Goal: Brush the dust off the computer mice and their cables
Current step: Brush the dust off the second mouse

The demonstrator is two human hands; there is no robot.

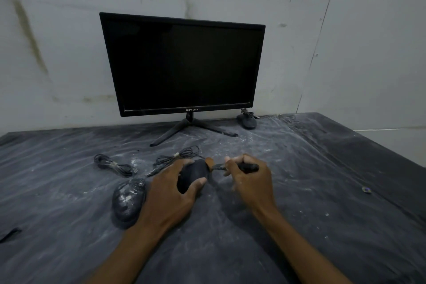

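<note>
The dark, dust-streaked plastic-covered table (299, 191) lies bare to the right of the right hand, out to its slanting right edge, and bare in front of both forearms. The left hand (170, 191) is curled around a black rounded computer mouse (192, 174), thumb and fingers gripping its sides. The right hand (250, 180) is clenched on a dark-handled brush (244, 167), its tip at the mouse's far end. A second dusty black mouse (128, 199) rests just left of the left hand; bundled black cables (115, 165) lie beyond it.
</note>
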